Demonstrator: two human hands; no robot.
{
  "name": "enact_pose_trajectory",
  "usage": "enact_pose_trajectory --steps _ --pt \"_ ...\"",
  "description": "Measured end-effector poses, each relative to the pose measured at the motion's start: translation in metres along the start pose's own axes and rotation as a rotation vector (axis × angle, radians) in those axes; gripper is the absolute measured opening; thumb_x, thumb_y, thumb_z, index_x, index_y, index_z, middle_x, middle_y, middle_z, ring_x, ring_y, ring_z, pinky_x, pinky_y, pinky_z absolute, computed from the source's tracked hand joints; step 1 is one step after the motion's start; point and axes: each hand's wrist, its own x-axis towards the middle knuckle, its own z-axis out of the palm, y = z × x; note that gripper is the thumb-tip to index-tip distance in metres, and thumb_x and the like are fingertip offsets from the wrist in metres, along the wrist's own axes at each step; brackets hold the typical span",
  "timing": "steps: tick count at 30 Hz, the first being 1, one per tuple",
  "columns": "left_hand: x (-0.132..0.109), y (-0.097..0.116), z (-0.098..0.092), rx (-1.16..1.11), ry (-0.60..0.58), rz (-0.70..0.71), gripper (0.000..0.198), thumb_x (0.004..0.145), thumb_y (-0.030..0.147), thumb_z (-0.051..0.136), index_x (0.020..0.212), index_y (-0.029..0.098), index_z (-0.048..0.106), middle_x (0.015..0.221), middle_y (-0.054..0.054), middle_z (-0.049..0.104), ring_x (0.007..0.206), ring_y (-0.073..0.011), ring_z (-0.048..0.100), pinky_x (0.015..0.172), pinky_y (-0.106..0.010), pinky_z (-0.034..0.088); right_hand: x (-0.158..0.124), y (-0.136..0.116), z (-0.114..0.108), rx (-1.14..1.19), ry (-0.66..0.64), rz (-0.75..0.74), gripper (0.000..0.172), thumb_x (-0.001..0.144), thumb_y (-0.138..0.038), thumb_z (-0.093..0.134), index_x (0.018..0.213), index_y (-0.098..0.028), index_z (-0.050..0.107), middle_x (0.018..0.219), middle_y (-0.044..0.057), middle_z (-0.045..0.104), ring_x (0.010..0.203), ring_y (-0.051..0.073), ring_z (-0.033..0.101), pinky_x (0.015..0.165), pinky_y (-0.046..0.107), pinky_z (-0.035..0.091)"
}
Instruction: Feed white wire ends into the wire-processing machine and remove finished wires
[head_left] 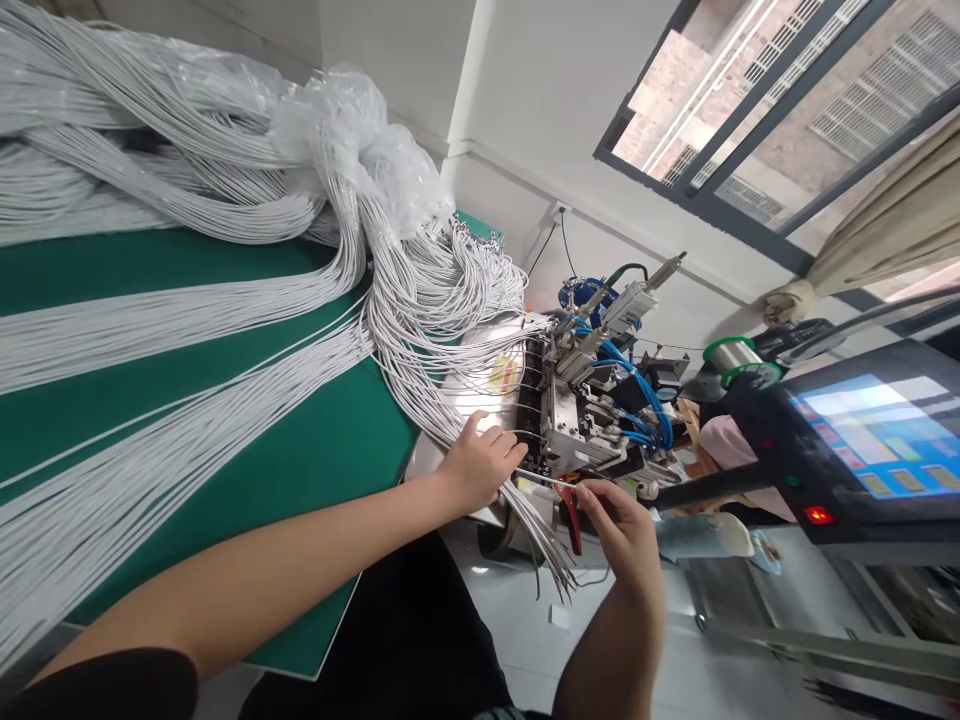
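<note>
My left hand [484,468] is closed at the near edge of a bundle of thin white cables [420,385], its fingers curled over one cable. That single white cable [546,479] runs almost level to my right hand [621,525], which pinches it near its end between thumb and fingertips. Below my left hand, loose cable ends [544,540] fan out and hang down. Just beyond the hands stands a metal machine [574,425] with a black slotted row [531,385] where several cables lie. A red-handled tool [572,520] shows behind the held cable.
Long white cable bundles [187,335], some wrapped in clear plastic [360,130], cover much of the green table [330,450]. A lit touch screen [885,430] stands on the right, near a spool of wire [735,360]. Blue air hoses [652,390] loop over the machine.
</note>
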Motion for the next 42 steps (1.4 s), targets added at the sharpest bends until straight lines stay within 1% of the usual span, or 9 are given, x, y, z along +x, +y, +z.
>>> enact_pose_trajectory --steps 5,9,15,20,26,30,35,39,42 --pt "0.002 0.003 0.002 0.058 0.169 0.029 0.04 0.083 0.013 0.051 0.123 0.014 0.053 0.091 -0.005 0.064 0.079 -0.0181 0.056 0.099 -0.045 0.027 0.025 0.011 0.012 0.241 0.201 0.115 0.031 0.074 -0.046 0.073 0.081 -0.015 0.069 0.064 0.002 0.06 0.052 0.012 0.046 0.046 0.023 0.034" --pt "0.005 0.004 0.003 0.046 0.296 0.023 0.019 0.096 0.021 0.046 0.106 0.017 0.061 0.079 0.0 0.063 0.073 -0.0143 0.054 0.099 -0.043 0.027 0.035 0.005 0.025 0.485 0.289 0.177 0.032 0.069 -0.043 0.078 0.077 -0.014 0.069 0.059 -0.001 0.055 0.045 0.006 0.034 0.041 0.02 0.025" --pt "0.005 0.004 0.004 -0.054 0.272 0.033 0.017 0.093 0.017 0.047 0.081 0.018 0.06 0.07 0.001 0.057 0.071 -0.0149 0.051 0.097 -0.044 0.027 0.038 -0.002 0.038 0.596 0.287 0.223 0.031 0.066 -0.043 0.08 0.077 -0.015 0.073 0.057 -0.001 0.057 0.043 0.006 0.038 0.041 0.02 0.031" --pt "0.004 0.003 0.003 -0.078 0.217 0.027 0.016 0.084 0.009 0.046 0.077 0.018 0.057 0.071 -0.001 0.055 0.072 -0.0161 0.05 0.095 -0.043 0.027 0.038 0.002 0.03 0.334 0.243 0.183 0.04 0.071 -0.051 0.074 0.084 -0.013 0.076 0.069 0.006 0.068 0.056 0.016 0.057 0.048 0.025 0.042" --pt "0.003 0.003 0.002 -0.087 0.158 0.024 0.013 0.079 0.008 0.046 0.076 0.018 0.053 0.073 -0.002 0.055 0.073 -0.0179 0.049 0.092 -0.042 0.027 0.038 -0.009 0.019 0.05 0.148 0.1 0.04 0.079 -0.052 0.065 0.084 -0.013 0.075 0.07 0.006 0.07 0.062 0.019 0.061 0.055 0.026 0.045" --pt "0.003 0.002 0.001 -0.093 0.157 0.034 0.011 0.077 0.008 0.047 0.075 0.018 0.052 0.073 -0.002 0.055 0.073 -0.018 0.049 0.092 -0.042 0.027 0.031 -0.012 0.02 0.095 0.116 0.118 0.04 0.081 -0.051 0.063 0.091 -0.014 0.074 0.072 0.007 0.069 0.058 0.017 0.057 0.048 0.024 0.041" --pt "0.003 0.002 -0.001 -0.096 0.149 0.038 0.012 0.077 0.008 0.048 0.074 0.018 0.054 0.073 -0.002 0.057 0.074 -0.0179 0.051 0.091 -0.042 0.027 0.024 -0.001 0.021 0.384 0.099 0.232 0.037 0.077 -0.049 0.069 0.086 -0.013 0.075 0.068 0.006 0.065 0.045 0.009 0.041 0.04 0.022 0.03" --pt "0.002 0.003 -0.001 -0.111 0.142 0.046 0.023 0.08 0.005 0.047 0.092 0.021 0.061 0.076 -0.001 0.059 0.077 -0.0176 0.053 0.093 -0.043 0.027 0.021 0.012 0.02 0.567 0.093 0.31 0.034 0.071 -0.045 0.075 0.085 -0.014 0.074 0.066 0.003 0.063 0.041 0.004 0.029 0.039 0.021 0.022" --pt "0.001 0.003 0.001 -0.131 0.16 0.062 0.033 0.081 0.005 0.047 0.104 0.024 0.062 0.077 0.0 0.059 0.078 -0.018 0.053 0.094 -0.044 0.026 0.016 0.02 0.02 0.524 0.084 0.339 0.033 0.068 -0.045 0.076 0.084 -0.016 0.07 0.063 0.001 0.06 0.042 0.005 0.029 0.04 0.021 0.021"
